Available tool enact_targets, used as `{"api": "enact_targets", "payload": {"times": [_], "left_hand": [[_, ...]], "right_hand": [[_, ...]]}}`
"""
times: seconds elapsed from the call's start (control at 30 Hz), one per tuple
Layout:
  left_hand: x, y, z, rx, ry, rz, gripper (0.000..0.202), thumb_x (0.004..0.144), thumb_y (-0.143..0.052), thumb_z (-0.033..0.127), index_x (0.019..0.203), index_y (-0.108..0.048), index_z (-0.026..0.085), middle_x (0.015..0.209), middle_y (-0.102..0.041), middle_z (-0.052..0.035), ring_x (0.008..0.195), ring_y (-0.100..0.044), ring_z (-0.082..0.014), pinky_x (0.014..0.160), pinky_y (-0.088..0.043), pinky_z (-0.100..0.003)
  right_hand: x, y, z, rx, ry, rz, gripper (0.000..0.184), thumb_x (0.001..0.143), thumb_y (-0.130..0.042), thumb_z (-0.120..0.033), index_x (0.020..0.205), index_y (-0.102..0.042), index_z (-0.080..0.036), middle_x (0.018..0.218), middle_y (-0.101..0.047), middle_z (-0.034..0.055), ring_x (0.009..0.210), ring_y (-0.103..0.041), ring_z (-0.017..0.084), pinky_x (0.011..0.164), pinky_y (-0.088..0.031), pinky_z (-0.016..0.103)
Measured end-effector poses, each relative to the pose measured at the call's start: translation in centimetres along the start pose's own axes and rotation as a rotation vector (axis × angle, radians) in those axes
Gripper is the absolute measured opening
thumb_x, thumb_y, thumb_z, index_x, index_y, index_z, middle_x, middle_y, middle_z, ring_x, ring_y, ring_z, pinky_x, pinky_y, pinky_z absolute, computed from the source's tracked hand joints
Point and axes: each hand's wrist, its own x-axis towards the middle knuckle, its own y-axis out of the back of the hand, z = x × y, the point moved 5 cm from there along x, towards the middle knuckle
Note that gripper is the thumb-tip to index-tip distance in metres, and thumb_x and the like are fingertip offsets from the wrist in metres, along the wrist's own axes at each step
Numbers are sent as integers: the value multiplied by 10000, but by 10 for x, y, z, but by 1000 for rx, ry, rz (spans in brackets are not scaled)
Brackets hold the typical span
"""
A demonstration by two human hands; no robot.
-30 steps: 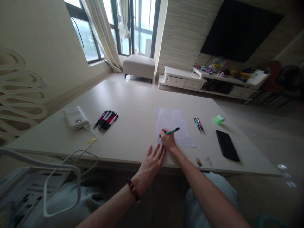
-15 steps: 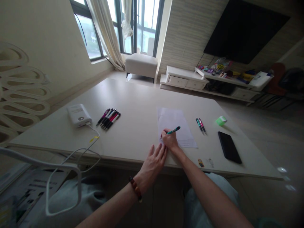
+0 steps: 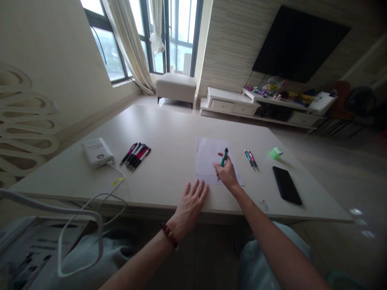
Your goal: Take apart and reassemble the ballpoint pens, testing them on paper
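Note:
A sheet of white paper [image 3: 208,157] lies on the table, with faint lines of writing along its near edge. My right hand [image 3: 228,174] grips a green pen [image 3: 223,158] over the paper; the pen stands nearly upright, its tip near the lower part of the sheet. Whether the tip touches the paper I cannot tell. Flat on the table at the sheet's near left corner rests my left hand [image 3: 193,198], fingers stretched out and fingertips at the paper's edge. Right of the paper lie two pens, one green [image 3: 249,159] and one red [image 3: 253,160].
Several pens [image 3: 135,156] lie in a row on the left, beside a white power bank [image 3: 98,153] with a cable [image 3: 119,181]. On the right are a black phone [image 3: 286,185] and a small green object [image 3: 275,153]. A sticker [image 3: 264,204] sits near the front edge.
My right hand has moved right, away from my left hand, and the pen has tilted more upright. Writing at the sheet's near edge is now uncovered. The view has shifted slightly.

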Motion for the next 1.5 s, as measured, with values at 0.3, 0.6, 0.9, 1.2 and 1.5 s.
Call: {"api": "enact_targets", "payload": {"times": [0.3, 0.6, 0.9, 1.2, 1.5], "left_hand": [[4, 1, -16, -52, 23, 22, 939, 653, -696, 351, 1435, -201, 199, 1520, -166, -165, 1400, -111, -308, 1110, -103, -510], [8, 24, -21, -131, 14, 49, 826, 756, -543, 605, 1426, -251, 220, 1519, -195, -132, 1396, -152, -289, 1098, -182, -513], [-19, 86, -136, 25, 538, 319, 313, 893, -410, 295, 1108, -605, 177, 1084, -635, -88, 969, -593, -223, 869, -453, -335], [-44, 91, -218, 68, 940, 115, 316, 832, -487, 386, 972, -665, 165, 936, -676, -110, 861, -636, -265, 720, -464, -335], [-34, 79, -225, 129, 983, 115, 323, 833, -456, 308, 1007, -621, 91, 980, -664, -191, 877, -641, -288, 712, -477, -344]], "right_hand": [[34, 99, 13, -382, 114, 94, 593, 714, -517, -265, 1289, -439, -147, 562, -556, -24, 420, -492, 140, 427, -403, 252], [74, 186, 70, -983, -18, 273, 493, 793, -516, -346, 1233, -553, -127, 916, -702, 162, 841, -646, 268, 698, -451, 319], [92, 205, 109, -955, -45, 357, 343, 757, -557, -304, 1035, -682, -147, 886, -709, 141, 813, -636, 271, 658, -433, 317], [89, 211, 106, -883, 108, 499, 326, 744, -487, -262, 927, -698, -94, 812, -668, 151, 771, -584, 248, 733, -438, 345], [67, 189, 56, -802, 286, 532, 293, 768, -459, -280, 840, -684, -108, 821, -608, 123, 666, -543, 193, 761, -452, 348]]}}
